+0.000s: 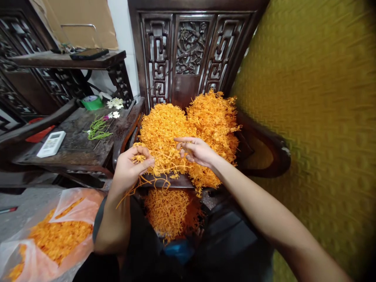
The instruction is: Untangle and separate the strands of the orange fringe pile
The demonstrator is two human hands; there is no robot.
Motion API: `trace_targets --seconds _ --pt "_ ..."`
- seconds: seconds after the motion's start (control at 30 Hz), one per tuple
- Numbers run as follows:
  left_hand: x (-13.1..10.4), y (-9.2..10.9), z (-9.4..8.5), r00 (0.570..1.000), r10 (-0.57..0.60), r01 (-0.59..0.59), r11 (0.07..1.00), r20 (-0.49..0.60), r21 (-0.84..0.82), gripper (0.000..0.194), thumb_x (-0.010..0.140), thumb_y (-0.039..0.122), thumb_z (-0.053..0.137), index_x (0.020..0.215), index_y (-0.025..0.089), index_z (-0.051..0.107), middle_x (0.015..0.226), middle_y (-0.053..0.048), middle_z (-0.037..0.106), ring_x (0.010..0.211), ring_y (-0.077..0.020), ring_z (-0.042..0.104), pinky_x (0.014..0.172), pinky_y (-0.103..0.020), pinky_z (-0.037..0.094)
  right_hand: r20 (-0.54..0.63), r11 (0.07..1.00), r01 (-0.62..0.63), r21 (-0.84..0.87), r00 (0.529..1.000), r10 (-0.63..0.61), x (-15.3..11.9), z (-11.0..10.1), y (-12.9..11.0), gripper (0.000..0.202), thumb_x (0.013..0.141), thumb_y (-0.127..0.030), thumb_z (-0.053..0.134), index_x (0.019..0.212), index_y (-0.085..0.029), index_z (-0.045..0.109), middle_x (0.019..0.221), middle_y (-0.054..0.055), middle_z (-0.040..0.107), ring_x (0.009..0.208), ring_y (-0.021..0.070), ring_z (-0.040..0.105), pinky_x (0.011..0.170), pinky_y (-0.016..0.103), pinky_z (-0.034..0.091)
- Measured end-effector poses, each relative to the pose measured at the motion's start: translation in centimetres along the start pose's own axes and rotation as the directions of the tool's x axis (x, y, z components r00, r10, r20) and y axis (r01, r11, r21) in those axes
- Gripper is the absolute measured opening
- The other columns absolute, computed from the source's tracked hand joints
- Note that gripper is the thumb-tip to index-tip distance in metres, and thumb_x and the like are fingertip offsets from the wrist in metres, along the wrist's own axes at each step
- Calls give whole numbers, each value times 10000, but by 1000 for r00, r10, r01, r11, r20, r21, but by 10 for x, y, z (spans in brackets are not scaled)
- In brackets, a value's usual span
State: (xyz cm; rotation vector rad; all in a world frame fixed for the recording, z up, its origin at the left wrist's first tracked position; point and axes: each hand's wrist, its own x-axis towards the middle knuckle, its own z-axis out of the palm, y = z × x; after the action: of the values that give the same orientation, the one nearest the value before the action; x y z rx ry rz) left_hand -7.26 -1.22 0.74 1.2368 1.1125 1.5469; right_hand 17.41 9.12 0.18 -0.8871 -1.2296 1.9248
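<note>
My left hand (133, 164) is closed on several thin orange strands (155, 181), which trail below it and to its right. At the right, my right hand (195, 150) hovers over the orange heap with its index finger stretched out and the other fingers loosely curled; I see nothing held in it. Two big piles of orange curly strands, a left pile (166, 123) and a right pile (213, 125), rest on the dark wooden chair (188, 181). Below the seat edge, between the knees, is another orange bunch (167, 209).
On the left wooden side table (79, 150) are green tape (92, 102), a white remote (52, 144), green stems (99, 128) and white flowers (115, 103). A plastic bag (69, 207) with orange pieces lies on the floor. A yellow textured surface (317, 117) stands at right.
</note>
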Motion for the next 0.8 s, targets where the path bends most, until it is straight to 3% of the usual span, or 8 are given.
trace_targets --seconds 0.1,0.23,0.3,0.4,0.5,0.57,0.7,0.8 --pt "3 -5 1 994 -98 98 995 57 -6 257 699 230 887 823 179 668 703 11 599 473 -60 474 411 -182 333 55 999 -2 46 998 -1 -8 16 -2 361 869 -473 740 1069 -172 740 710 -12 552 508 61 438 348 185 165" --pt "4 -8 5 994 -104 104 995 42 -5 268 682 221 897 823 183 672 689 21 586 476 -56 462 423 -180 330 113 979 30 -202 994 -7 -11 25 -2 412 800 -576 792 894 -176 755 581 -35 520 446 53 358 368 198 203" --pt "3 -7 8 993 -102 102 995 53 4 271 668 218 903 820 179 681 693 9 620 496 -73 500 439 -186 364 41 966 56 -251 998 -47 -6 22 -3 364 793 -532 817 805 -180 725 474 -68 439 392 51 312 357 199 194" --pt "0 -4 10 983 -135 132 991 122 32 276 658 224 909 816 169 689 717 -18 674 529 -100 563 465 -200 415 -205 983 110 -145 969 -139 4 6 -11 310 866 -445 774 766 -170 669 430 -98 358 324 36 238 316 186 151" --pt "-3 1 3 989 -111 112 994 95 -12 287 640 197 919 769 167 664 705 -9 656 542 -95 564 480 -196 417 -416 982 183 -43 891 -184 10 -19 -22 300 928 -377 722 762 -168 584 494 -93 402 323 19 312 292 138 183" --pt "-4 2 -3 995 -86 88 996 40 -35 290 644 181 918 772 170 658 713 -3 644 546 -83 546 477 -186 394 -455 984 177 -1 876 -158 9 -32 -26 303 951 -359 698 773 -175 536 537 -89 428 357 24 423 315 115 305" --pt "1 -3 -1 989 -133 133 991 71 8 281 673 231 913 816 172 678 709 -5 640 470 -54 456 412 -181 300 -334 997 39 60 942 -17 5 -31 -21 203 901 -231 753 827 -152 581 732 8 618 573 111 679 510 214 586" --pt "8 -8 9 979 -162 161 987 127 20 282 671 248 914 817 174 684 658 11 608 438 -45 417 394 -180 276 -221 994 -11 105 975 34 3 -18 -15 124 876 -143 755 835 -130 638 802 36 651 635 82 661 508 154 536"
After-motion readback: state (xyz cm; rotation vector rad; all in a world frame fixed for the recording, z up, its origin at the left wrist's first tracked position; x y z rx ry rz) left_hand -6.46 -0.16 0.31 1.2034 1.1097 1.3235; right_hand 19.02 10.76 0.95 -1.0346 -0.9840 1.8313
